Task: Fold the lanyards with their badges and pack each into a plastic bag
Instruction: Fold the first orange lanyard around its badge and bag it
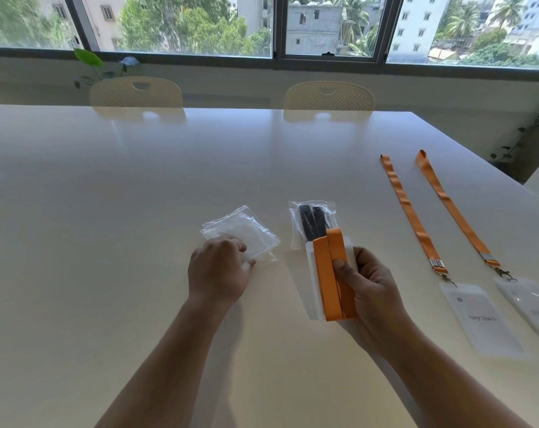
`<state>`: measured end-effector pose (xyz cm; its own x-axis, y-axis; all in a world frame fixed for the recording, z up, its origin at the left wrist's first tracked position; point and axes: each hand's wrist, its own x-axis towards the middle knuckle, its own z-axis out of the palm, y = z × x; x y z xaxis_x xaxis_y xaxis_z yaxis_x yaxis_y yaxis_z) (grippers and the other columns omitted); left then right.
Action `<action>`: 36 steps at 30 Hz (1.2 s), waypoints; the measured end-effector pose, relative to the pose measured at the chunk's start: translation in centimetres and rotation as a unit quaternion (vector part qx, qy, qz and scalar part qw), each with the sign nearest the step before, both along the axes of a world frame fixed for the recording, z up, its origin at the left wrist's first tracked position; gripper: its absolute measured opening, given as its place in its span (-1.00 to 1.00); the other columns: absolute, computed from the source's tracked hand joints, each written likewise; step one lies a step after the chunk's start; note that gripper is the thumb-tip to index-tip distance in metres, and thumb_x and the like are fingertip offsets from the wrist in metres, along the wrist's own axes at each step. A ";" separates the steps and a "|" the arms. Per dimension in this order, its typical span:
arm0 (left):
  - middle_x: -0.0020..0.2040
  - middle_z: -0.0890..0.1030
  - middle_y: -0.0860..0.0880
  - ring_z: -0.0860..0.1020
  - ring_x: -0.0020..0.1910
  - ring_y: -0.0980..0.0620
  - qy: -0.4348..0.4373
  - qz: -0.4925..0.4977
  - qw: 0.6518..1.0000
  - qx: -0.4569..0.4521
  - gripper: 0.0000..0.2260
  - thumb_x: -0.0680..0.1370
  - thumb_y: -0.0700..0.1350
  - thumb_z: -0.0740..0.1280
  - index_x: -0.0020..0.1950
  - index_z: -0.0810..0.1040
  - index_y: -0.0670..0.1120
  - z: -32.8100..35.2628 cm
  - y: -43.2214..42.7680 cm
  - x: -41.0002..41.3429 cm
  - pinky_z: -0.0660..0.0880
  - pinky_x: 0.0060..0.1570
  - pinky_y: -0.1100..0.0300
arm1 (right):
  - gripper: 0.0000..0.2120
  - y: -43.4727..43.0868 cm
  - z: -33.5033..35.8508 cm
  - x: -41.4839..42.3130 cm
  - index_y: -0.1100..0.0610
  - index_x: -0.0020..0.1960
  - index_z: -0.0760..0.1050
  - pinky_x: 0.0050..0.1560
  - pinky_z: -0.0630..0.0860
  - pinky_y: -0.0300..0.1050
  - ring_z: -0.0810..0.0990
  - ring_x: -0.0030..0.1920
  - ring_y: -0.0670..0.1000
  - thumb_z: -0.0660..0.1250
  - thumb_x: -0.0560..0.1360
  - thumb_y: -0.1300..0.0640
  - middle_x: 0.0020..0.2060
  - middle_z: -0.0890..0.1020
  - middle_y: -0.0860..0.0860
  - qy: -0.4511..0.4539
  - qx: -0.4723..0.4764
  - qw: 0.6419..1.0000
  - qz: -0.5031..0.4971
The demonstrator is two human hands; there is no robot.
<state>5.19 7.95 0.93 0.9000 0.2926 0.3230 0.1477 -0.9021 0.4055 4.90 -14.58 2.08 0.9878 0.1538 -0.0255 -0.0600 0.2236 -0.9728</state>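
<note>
The packed bag [302,217], a clear pouch holding a black lanyard [312,225], lay flat on the pale tabletop [138,196] and serves here as the marker for everything else. Just in front of it, overlapping its near edge, the right hand [373,291] held a folded orange lanyard [330,273] laid in two bands along its white badge [312,273]. The thumb pressed down on the upper part of the strap, while the other fingers [363,257] wrapped round the badge's far side from behind, so the bundle sat pinched between thumb and fingers, tilted up off the tabletop.

To the left of the packed bag, a small heap of empty plastic bags [243,231] rested crumpled on the surface. The left hand [220,271] came down over the heap's near corner, its fingers curled and bunched together on the plastic with the thumb tucked against the edge, pinching it.

Well to the right of the packed bag, two more orange lanyards [410,211] [450,205] lay stretched out side by side, not touching, each clipped to a clear badge holder [481,316] [534,304] at its near end.
</note>
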 end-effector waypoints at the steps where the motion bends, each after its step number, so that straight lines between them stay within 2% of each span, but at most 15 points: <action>1: 0.15 0.65 0.07 0.60 0.14 -0.04 -0.004 0.001 1.000 -0.001 -0.75 0.47 0.00 0.45 0.09 0.66 -0.05 0.0 0.0 0.0 0.46 0.17 0.09 | -0.86 0.0 0.0 0.0 0.15 0.00 0.53 -0.06 0.58 0.12 0.64 -0.18 0.07 0.32 0.47 0.15 -0.19 0.67 0.05 -0.001 -0.005 1.000 -0.002; 6: -0.06 0.70 0.01 0.63 -0.05 -0.10 -0.030 0.005 0.999 0.015 -0.91 0.50 -0.09 0.37 -0.10 0.67 -0.05 0.1 0.1 -0.1 0.50 0.02 0.07 | -0.84 0.2 0.0 -0.2 0.13 0.06 0.55 -0.11 0.62 0.01 0.66 -0.14 0.08 0.30 0.50 0.14 -0.12 0.68 0.09 0.002 -0.014 1.000 0.003; 8: -0.10 0.69 0.00 0.63 -0.10 -0.12 -0.076 0.014 0.997 -0.002 -0.93 0.52 -0.12 0.36 -0.11 0.64 -0.04 0.4 -0.1 -0.1 0.50 -0.05 0.09 | -0.80 0.2 0.0 -0.1 0.07 0.12 0.53 -0.14 0.63 -0.03 0.67 -0.13 0.07 0.29 0.51 0.17 -0.11 0.68 0.10 -0.004 -0.017 1.000 0.004; 10: -0.12 0.69 0.01 0.63 -0.12 -0.09 -0.137 0.021 0.989 -0.060 -0.94 0.55 -0.13 0.34 -0.10 0.61 -0.04 1.0 -0.3 -0.2 0.46 -0.13 0.16 | -0.67 0.0 0.0 0.0 -0.06 0.22 0.45 -0.17 0.65 -0.02 0.68 -0.17 0.06 0.30 0.47 0.14 -0.15 0.69 0.11 -0.005 -0.023 1.000 0.007; 12: -0.17 0.68 0.08 0.64 -0.13 0.02 -0.181 -0.006 0.968 -0.172 -0.92 0.58 -0.11 0.32 -0.11 0.57 -0.03 1.7 -0.5 -0.2 0.46 -0.15 0.22 | -0.60 -0.1 0.2 0.0 -0.16 0.25 0.41 -0.18 0.66 0.02 0.66 -0.22 0.07 0.29 0.47 0.13 -0.18 0.69 0.13 -0.014 -0.032 0.999 0.016; 15: -0.13 0.70 0.03 0.69 -0.12 0.06 -0.196 -0.069 0.892 -0.400 -0.88 0.63 -0.15 0.26 -0.09 0.53 -0.07 3.4 -1.2 -0.5 0.57 -0.09 0.17 | -0.76 -0.1 0.5 -0.1 -0.03 0.06 0.60 -0.22 0.63 -0.08 0.64 -0.19 0.04 0.25 0.55 0.24 -0.11 0.69 0.08 -0.015 -0.030 0.999 -0.015; 17: -0.12 0.71 -0.05 0.71 -0.14 -0.04 -0.180 -0.100 0.809 -0.551 -0.86 0.64 -0.21 0.21 -0.08 0.51 -0.13 4.6 -1.9 -1.1 0.60 -0.14 0.11 | -0.75 -0.2 0.7 -0.1 0.05 -0.07 0.66 -0.27 0.58 -0.23 0.65 -0.20 -0.05 0.23 0.57 0.28 -0.13 0.71 0.00 -0.010 -0.038 0.999 -0.033; 19: -0.18 0.70 -0.08 0.70 -0.19 -0.07 -0.149 -0.130 0.711 -0.675 -0.85 0.63 -0.22 0.20 -0.09 0.51 -0.14 5.5 -2.5 -1.6 0.60 -0.18 0.14 | -0.80 -0.4 0.8 0.1 0.08 -0.03 0.67 -0.29 0.56 -0.26 0.65 -0.21 -0.09 0.27 0.56 0.24 -0.12 0.71 0.00 0.000 -0.034 0.999 -0.039; 21: -0.23 0.69 -0.09 0.69 -0.24 -0.04 -0.120 -0.151 0.638 -0.746 -0.91 0.57 -0.20 0.24 -0.09 0.52 -0.14 5.8 -3.0 -1.8 0.60 -0.21 0.16 | -0.84 -0.7 1.1 0.1 0.09 0.00 0.65 -0.29 0.57 -0.24 0.67 -0.22 -0.09 0.29 0.54 0.15 -0.17 0.72 -0.02 0.014 -0.020 0.999 -0.036; 22: -0.25 0.69 -0.09 0.69 -0.26 -0.03 -0.109 -0.159 0.614 -0.765 -0.93 0.53 -0.18 0.26 -0.08 0.51 -0.15 5.8 -3.3 -1.9 0.61 -0.22 0.16 | -0.83 -0.7 1.2 0.1 0.09 0.01 0.64 -0.27 0.59 -0.22 0.68 -0.21 -0.07 0.29 0.53 0.09 -0.17 0.72 -0.02 0.022 -0.012 0.999 -0.026; 24: -0.25 0.68 -0.11 0.69 -0.27 -0.04 -0.089 -0.168 0.592 -0.783 -0.91 0.49 -0.17 0.27 -0.07 0.51 -0.17 5.6 -3.9 -1.9 0.62 -0.25 0.16 | -0.73 -0.8 1.3 0.2 0.09 0.05 0.62 -0.20 0.62 -0.12 0.69 -0.16 0.00 0.28 0.48 -0.03 -0.12 0.71 0.03 0.044 0.019 0.999 0.002; 28: -0.25 0.66 -0.14 0.68 -0.28 -0.07 -0.068 -0.151 0.612 -0.774 -0.91 0.59 -0.23 0.21 -0.05 0.50 -0.17 4.9 -4.6 -1.8 0.61 -0.25 0.13 | -0.68 -1.1 1.8 0.2 0.14 0.01 0.62 -0.12 0.63 -0.05 0.66 -0.17 0.06 0.30 0.41 -0.06 -0.14 0.69 0.11 0.052 0.072 0.996 0.021; 31: -0.24 0.66 -0.11 0.67 -0.25 -0.07 -0.053 -0.124 0.657 -0.742 -0.89 0.62 -0.22 0.20 -0.04 0.50 -0.16 4.6 -4.7 -1.7 0.60 -0.23 0.13 | -0.81 -1.4 2.0 0.1 0.15 -0.06 0.62 -0.20 0.61 -0.10 0.65 -0.22 0.02 0.35 0.41 0.06 -0.22 0.66 0.07 0.026 0.057 0.998 0.023; 34: -0.19 0.66 -0.05 0.67 -0.18 0.01 -0.072 -0.060 0.752 -0.653 -0.92 0.61 -0.17 0.25 -0.03 0.53 -0.10 3.8 -4.8 -1.5 0.56 -0.18 0.10 | -0.89 -1.4 2.1 0.0 0.12 -0.15 0.61 -0.26 0.60 -0.14 0.65 -0.28 -0.01 0.38 0.39 0.09 -0.28 0.66 0.05 0.018 0.048 0.998 0.022; 36: -0.21 0.62 0.06 0.60 -0.25 0.20 -0.162 0.006 0.842 -0.515 -0.94 0.58 -0.15 0.32 -0.08 0.52 -0.01 3.3 -4.8 -1.4 0.51 -0.19 0.19 | -0.90 -1.4 2.1 -0.1 0.12 -0.18 0.61 -0.29 0.60 -0.16 0.64 -0.30 -0.01 0.40 0.37 0.09 -0.29 0.66 0.05 0.012 0.041 0.999 0.014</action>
